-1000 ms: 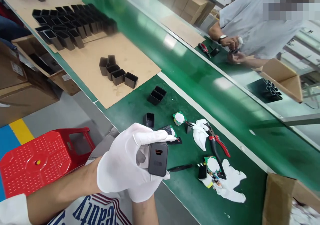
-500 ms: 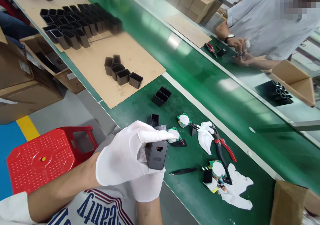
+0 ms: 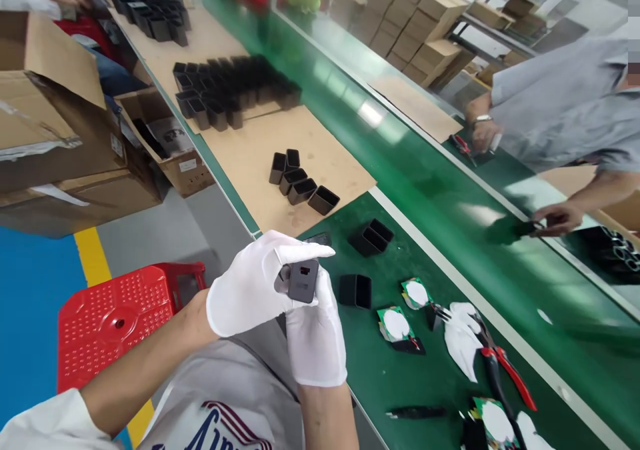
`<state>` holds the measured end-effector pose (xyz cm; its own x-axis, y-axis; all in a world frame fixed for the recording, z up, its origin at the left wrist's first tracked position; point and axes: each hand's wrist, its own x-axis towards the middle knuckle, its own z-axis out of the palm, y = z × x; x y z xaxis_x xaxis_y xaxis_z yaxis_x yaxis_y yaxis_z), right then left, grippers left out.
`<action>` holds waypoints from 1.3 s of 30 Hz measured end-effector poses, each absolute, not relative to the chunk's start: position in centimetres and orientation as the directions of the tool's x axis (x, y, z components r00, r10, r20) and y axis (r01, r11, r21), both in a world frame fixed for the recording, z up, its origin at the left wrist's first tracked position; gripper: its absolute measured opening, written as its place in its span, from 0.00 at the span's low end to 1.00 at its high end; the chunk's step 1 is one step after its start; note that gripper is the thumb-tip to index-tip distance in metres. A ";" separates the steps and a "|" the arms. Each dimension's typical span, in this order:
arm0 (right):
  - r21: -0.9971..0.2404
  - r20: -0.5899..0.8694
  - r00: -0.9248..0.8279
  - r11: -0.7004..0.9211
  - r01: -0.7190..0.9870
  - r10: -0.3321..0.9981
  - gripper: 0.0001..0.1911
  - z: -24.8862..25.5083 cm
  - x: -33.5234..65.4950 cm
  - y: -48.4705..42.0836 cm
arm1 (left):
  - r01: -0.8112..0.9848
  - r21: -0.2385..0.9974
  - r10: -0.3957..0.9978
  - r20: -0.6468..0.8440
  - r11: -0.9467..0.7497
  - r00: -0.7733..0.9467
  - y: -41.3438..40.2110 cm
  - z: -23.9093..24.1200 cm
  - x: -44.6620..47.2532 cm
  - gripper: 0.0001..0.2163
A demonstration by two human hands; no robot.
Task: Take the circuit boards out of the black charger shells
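A small black casing (image 3: 303, 282) is held up at the near edge of the green table (image 3: 367, 377), its end face with a slot turned toward the camera. The white-gloved left hand (image 3: 260, 287) pinches it between thumb and fingers; the gloved right hand (image 3: 317, 343) lies against its side from below, though how far those fingers close around it cannot be told, as they are partly hidden. Just beside the right hand, an open black sleeve (image 3: 356, 292) lies on the table, with a pair of sleeves (image 3: 371, 238) farther back. Near them are two circuit boards (image 3: 395, 324) bearing white discs, a crumpled white glove (image 3: 461, 343), red-and-black pliers (image 3: 510, 373) and dark tweezers (image 3: 416, 412). Five black sleeves (image 3: 301, 189) stand on brown cardboard (image 3: 345, 167), a dense group (image 3: 220, 93) behind them. Across the green strip (image 3: 425, 183), a co-worker's hand (image 3: 560, 219) holds something small and black.
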<state>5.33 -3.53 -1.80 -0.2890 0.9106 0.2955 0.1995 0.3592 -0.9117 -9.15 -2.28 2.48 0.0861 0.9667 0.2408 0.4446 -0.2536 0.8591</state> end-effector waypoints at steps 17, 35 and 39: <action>-0.525 0.663 -0.200 0.639 0.562 0.721 0.12 -5.8 1.5 6.8 | 0.389 0.898 0.765 0.396 -0.206 -0.508 -2.3 -9.0 -12.9 0.15; -0.619 0.538 -0.209 0.551 0.559 0.816 0.12 -7.3 1.7 7.2 | 0.474 0.858 0.783 0.428 -0.196 -0.452 -1.9 -8.6 -12.0 0.14; -0.680 0.461 -0.178 0.475 0.559 0.869 0.17 -6.2 1.9 6.5 | 0.571 0.814 0.808 0.405 -0.107 -0.427 0.2 -8.6 -10.9 0.28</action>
<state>1.95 6.50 -6.18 -0.1777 0.8695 0.4609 0.5591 0.4746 -0.6798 -10.91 0.22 -8.60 -0.4266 0.8084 0.4055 0.5709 -0.1070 0.8140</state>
